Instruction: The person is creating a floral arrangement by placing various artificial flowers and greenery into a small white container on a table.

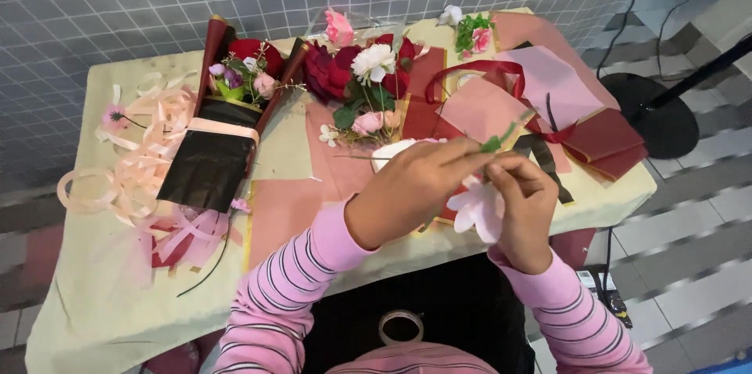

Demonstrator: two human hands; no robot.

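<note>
above the near edge of the table (117, 296), the left hand (411, 186) pinches a green stem (501, 137) between its fingertips, while the right hand (526, 205) curls closed around a pale pink flower (476, 208); 2 bouquets lie farther back.

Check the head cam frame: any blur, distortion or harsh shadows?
Head view: wide-angle warp, the tiled wall grid bows and the table tilts; lighting soft and even, no hard shadows, no glare; left hand and right hand slightly motion-soft around the pale flower; wrapped bouquet reasonably sharp.
</note>
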